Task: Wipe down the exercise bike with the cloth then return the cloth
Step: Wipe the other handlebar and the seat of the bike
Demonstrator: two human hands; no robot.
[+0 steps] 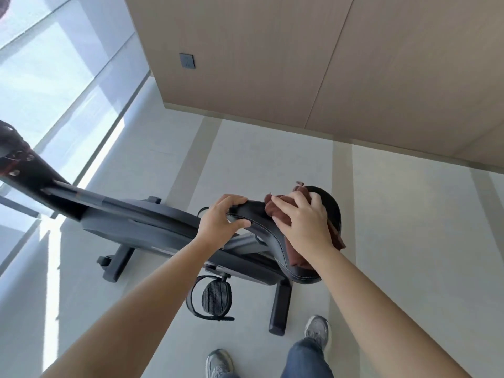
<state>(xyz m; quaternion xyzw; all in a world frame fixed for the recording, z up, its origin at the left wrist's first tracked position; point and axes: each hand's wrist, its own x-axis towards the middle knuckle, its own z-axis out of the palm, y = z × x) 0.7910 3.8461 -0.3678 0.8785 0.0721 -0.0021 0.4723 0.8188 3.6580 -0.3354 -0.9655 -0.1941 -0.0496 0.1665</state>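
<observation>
A black exercise bike stands on the pale floor, its frame running from the upper left down to the black saddle at centre right. My left hand grips the narrow nose of the saddle, fingers curled over its top and thumb under its edge. My right hand presses a brown cloth flat onto the wide rear part of the saddle. The cloth bunches under my palm and hangs off the saddle's right side. A pedal with a strap shows below the saddle.
A wood-panelled wall with a grey socket rises behind the bike. A large window fills the left side. The bike's two black floor feet jut out near my shoes at the bottom.
</observation>
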